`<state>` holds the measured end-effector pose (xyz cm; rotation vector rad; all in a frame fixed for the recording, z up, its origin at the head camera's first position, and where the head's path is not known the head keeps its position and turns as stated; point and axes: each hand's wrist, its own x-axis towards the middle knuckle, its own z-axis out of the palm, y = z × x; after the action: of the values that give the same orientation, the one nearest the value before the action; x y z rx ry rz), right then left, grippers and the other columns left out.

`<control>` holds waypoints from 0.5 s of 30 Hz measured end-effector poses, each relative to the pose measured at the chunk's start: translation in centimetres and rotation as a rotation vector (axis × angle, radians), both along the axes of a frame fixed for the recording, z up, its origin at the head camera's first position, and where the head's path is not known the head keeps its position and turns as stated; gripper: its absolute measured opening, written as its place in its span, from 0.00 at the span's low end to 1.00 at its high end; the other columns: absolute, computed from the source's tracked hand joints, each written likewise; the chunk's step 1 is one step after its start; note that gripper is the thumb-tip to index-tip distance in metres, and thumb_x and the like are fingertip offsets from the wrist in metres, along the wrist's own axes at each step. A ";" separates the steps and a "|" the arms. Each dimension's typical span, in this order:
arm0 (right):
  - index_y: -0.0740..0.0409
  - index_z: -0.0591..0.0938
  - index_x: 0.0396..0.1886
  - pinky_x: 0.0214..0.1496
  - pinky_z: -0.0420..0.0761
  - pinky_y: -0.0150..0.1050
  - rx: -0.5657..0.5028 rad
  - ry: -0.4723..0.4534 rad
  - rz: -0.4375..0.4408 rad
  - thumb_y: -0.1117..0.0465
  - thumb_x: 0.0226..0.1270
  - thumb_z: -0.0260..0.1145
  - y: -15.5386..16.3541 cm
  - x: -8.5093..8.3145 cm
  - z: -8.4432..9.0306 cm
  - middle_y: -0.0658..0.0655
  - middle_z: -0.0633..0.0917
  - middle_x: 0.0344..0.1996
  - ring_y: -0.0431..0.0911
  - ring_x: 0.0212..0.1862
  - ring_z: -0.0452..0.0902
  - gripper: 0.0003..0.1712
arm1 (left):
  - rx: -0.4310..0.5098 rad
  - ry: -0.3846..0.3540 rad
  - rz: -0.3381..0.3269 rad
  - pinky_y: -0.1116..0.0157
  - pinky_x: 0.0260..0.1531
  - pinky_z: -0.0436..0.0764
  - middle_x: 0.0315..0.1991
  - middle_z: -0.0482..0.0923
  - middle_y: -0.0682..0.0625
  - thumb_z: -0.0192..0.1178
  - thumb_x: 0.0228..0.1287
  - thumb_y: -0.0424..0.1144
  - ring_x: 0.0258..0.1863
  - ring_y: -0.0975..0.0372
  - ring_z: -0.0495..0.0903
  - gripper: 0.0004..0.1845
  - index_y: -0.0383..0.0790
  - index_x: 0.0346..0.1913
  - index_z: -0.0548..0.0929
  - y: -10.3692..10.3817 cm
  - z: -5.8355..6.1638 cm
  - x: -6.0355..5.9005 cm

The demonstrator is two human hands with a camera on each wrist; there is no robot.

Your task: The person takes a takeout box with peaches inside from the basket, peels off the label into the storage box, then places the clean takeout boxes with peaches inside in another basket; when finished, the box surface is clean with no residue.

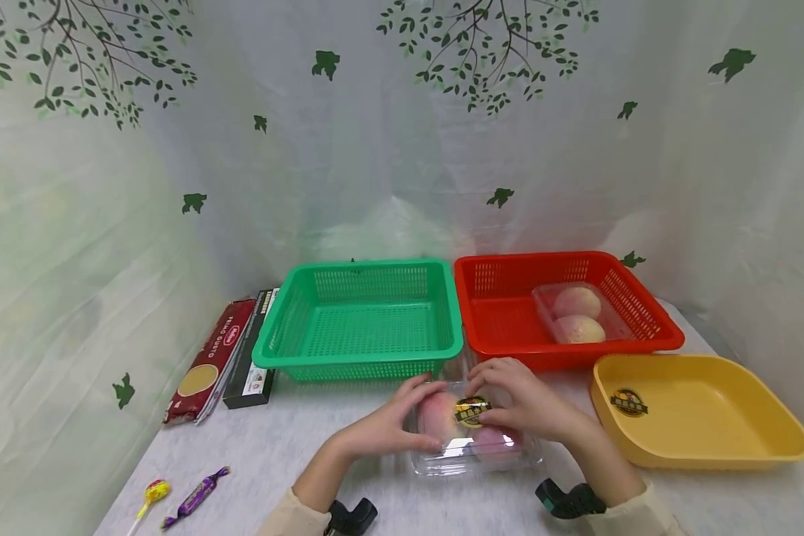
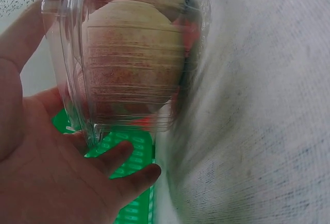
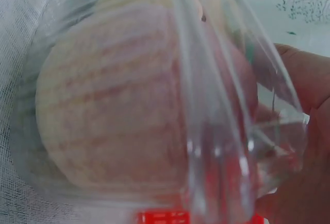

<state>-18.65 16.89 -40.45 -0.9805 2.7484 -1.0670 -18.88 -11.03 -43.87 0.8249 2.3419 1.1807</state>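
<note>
A clear plastic clamshell box of peaches rests on the table in front of the baskets, a black-and-gold sticker on its top. My left hand holds the box's left side, thumb near me and fingers toward the far edge. In the left wrist view, some fingers spread off the plastic. From the right, my right hand grips the box's top, its thumb at the sticker and its fingers bent toward the far edge. The right wrist view shows a peach close up behind the ribbed plastic.
Behind the box stand a green basket and a red basket holding another clear pack of peaches. A yellow tray bearing a similar sticker is at right. Left lie a red packet, black box, lollipop and purple-wrapped candy.
</note>
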 end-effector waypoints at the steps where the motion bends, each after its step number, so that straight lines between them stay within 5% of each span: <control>1: 0.38 0.84 0.46 0.64 0.73 0.58 0.013 0.009 -0.002 0.54 0.57 0.77 -0.1 0.1 0.1 0.47 0.83 0.53 0.48 0.60 0.71 0.18 | 0.002 -0.004 -0.002 0.33 0.67 0.61 0.82 0.39 0.47 0.70 0.59 0.53 0.79 0.42 0.47 0.47 0.62 0.78 0.56 0.0 -0.1 0.0; 8: 0.43 0.81 0.57 0.58 0.68 0.51 0.054 -0.012 0.001 0.55 0.59 0.75 -0.5 0.7 0.6 0.41 0.85 0.48 0.42 0.52 0.76 0.25 | 0.009 -0.006 -0.001 0.33 0.66 0.62 0.82 0.38 0.48 0.70 0.59 0.53 0.78 0.42 0.48 0.46 0.68 0.77 0.55 -0.2 -0.2 0.1; 15: 0.46 0.80 0.60 0.49 0.83 0.38 0.027 -0.061 0.021 0.61 0.62 0.72 -0.7 0.7 0.7 0.44 0.82 0.42 0.40 0.44 0.75 0.26 | 0.002 -0.012 -0.002 0.34 0.68 0.61 0.82 0.38 0.50 0.70 0.59 0.55 0.79 0.43 0.47 0.46 0.67 0.77 0.56 -0.1 -0.1 0.0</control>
<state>-17.95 16.15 -39.71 -0.9554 2.6910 -1.0353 -18.85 -11.18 -43.96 0.8186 2.3302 1.1846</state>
